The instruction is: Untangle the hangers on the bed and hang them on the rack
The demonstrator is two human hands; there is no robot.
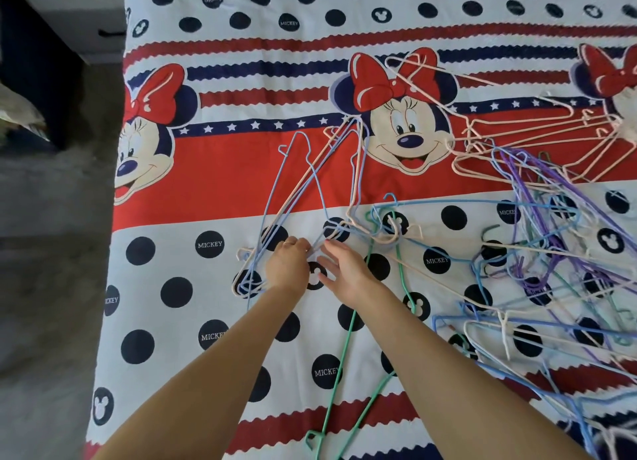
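My left hand (287,265) has its fingers curled in on the wires of a small cluster of blue and pale hangers (303,197), gripping them where the thin wires bunch together; a ring shows on one finger. My right hand (341,270) sits just beside it with fingers fairly straight and spread, fingertips touching the same bunch of wires, though I cannot tell whether it actually pinches any. That cluster fans up and away from my hands across the red band of the bed (213,184). A green hanger (348,342) lies just right of the cluster, running under my right forearm toward the bed's near edge. Further right of the cluster, a big tangle of hangers (537,246) in purple, blue, pink and white sprawls to the bed's right side. Left of the bed I see grey floor (51,253) and a pale drawer unit (93,15).
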